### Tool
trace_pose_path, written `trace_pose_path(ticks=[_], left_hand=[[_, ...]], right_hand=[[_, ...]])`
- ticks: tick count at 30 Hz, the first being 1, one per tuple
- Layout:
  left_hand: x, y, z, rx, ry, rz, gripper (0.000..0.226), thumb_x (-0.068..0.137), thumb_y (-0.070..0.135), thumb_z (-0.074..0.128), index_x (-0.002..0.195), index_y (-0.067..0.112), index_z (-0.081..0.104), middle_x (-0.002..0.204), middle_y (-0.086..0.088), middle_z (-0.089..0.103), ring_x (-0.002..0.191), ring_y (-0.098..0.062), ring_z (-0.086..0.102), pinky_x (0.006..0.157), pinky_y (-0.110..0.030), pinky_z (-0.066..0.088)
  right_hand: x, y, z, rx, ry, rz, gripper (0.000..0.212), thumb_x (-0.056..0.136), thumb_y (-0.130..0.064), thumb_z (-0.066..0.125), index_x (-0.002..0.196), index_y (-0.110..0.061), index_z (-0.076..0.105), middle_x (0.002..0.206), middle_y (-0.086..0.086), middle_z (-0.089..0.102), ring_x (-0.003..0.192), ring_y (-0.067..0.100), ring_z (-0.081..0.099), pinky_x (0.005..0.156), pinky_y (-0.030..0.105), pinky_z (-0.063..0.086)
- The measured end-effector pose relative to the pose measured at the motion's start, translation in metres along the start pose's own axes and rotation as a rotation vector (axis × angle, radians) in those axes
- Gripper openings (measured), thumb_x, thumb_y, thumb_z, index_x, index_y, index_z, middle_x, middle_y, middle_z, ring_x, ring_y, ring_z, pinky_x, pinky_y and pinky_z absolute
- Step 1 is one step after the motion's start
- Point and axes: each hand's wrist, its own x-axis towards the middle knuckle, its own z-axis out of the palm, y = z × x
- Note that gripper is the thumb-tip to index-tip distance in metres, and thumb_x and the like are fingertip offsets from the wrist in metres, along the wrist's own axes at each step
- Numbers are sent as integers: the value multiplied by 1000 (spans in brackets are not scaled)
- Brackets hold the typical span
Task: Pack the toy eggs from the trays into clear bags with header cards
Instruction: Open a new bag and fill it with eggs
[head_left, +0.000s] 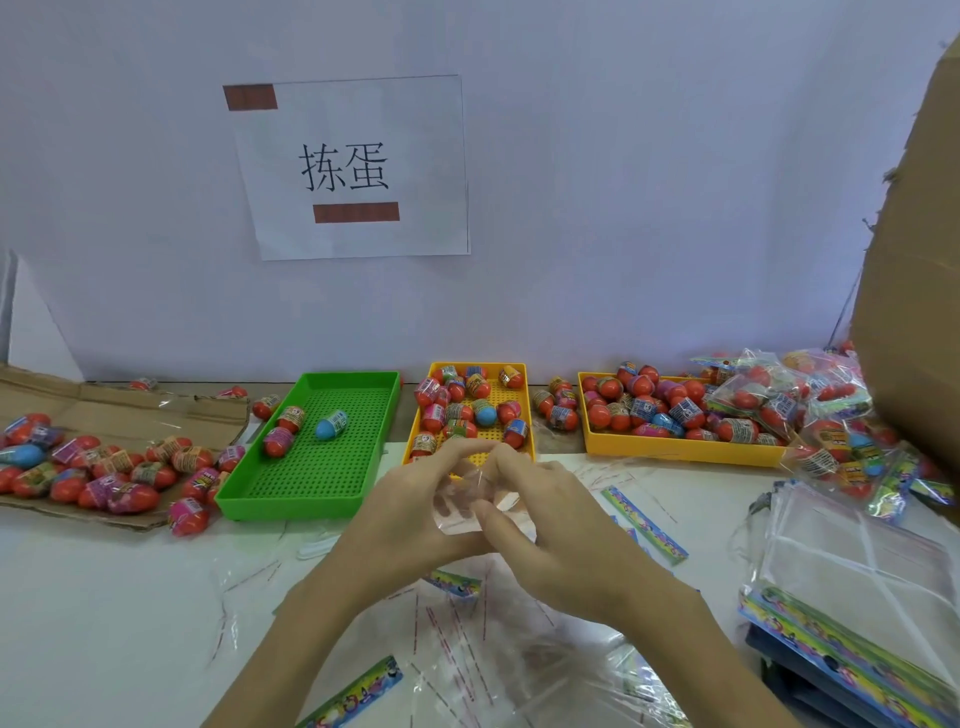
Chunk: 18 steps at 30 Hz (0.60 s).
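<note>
Both my hands, left (410, 499) and right (540, 514), pinch one clear bag (470, 501) between them. Eggs (470, 410) lie straight ahead in the yellow tray (415, 436), just beyond my fingertips, equally near either hand.

Two bare forearms show, each ending in a bare hand: the left hand (410, 499) and the right hand (540, 519). No sleeve, glove, ring, watch or wristband covers them; the fingers look slender, with short, unpainted nails
</note>
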Motion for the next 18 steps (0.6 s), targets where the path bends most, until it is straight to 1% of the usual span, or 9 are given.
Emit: trace_pose_path(ticks=[1, 3, 6, 8, 10, 13, 16, 17, 18], left_hand=[[0, 0, 1, 5, 2, 10, 61, 78, 54, 80, 132, 50, 54, 96, 17, 69, 79, -13, 65, 72, -35, 57], [0, 0, 2, -17, 0, 22, 52, 80, 49, 80, 127, 45, 58, 90, 12, 70, 70, -11, 64, 65, -31, 57], [0, 0, 1, 37, -17, 61, 50, 81, 45, 82, 125, 41, 58, 84, 13, 69, 63, -2, 62, 60, -19, 51], [-1, 1, -1, 151, -5, 75, 58, 82, 45, 85, 130, 43, 54, 74, 14, 64, 62, 3, 57, 60, -10, 42], [-1, 4, -3, 229, 37, 80, 62, 82, 55, 78, 136, 43, 51, 69, 25, 56, 62, 7, 54, 61, -6, 39], [-1, 10, -5, 274, 64, 70, 75, 79, 68, 66, 147, 45, 43, 76, 38, 53, 67, 7, 56, 63, -6, 42], [0, 11, -5, 265, 39, 67, 88, 75, 71, 70, 153, 45, 38, 96, 40, 56, 72, 0, 60, 64, -16, 50], [0, 11, -5, 254, 27, 48, 93, 72, 73, 72, 154, 47, 36, 100, 37, 57, 75, -1, 61, 66, -19, 51], [-1, 11, -5, 239, 15, 30, 98, 70, 74, 74, 155, 49, 33, 102, 35, 58, 79, -1, 60, 67, -18, 50]], right_hand=[[0, 0, 2, -42, 20, -15, 4, 99, -37, 48, 101, -33, 47, 98, -20, 66, 102, 0, 53, 93, 11, 29], [1, 0, 4, -119, 69, -36, 7, 99, -38, 50, 104, -33, 50, 99, -21, 68, 103, -6, 49, 98, 9, 22], [3, 3, 6, -112, 143, -79, 8, 97, -36, 56, 102, -30, 59, 99, -21, 67, 100, -12, 50, 92, 8, 30], [4, 4, 5, -39, 123, -79, 5, 98, -27, 62, 103, -29, 60, 98, -20, 67, 96, -5, 56, 85, 10, 39], [4, 3, 5, 11, 69, -55, 9, 100, -22, 60, 106, -28, 56, 96, -17, 67, 92, 2, 61, 79, 17, 47], [4, 2, 7, -66, -4, -37, 6, 107, -28, 44, 110, -32, 41, 98, -13, 68, 91, 7, 59, 81, 29, 48], [4, 1, 8, -189, 9, -64, 6, 107, -32, 31, 109, -36, 31, 92, -13, 68, 85, 9, 57, 92, 33, 40], [4, 2, 8, -213, 35, -72, 6, 107, -32, 31, 109, -38, 31, 91, -14, 68, 85, 8, 57, 94, 33, 38], [4, 2, 8, -236, 68, -77, 6, 107, -33, 34, 110, -38, 32, 91, -15, 68, 88, 6, 57, 96, 29, 36]])
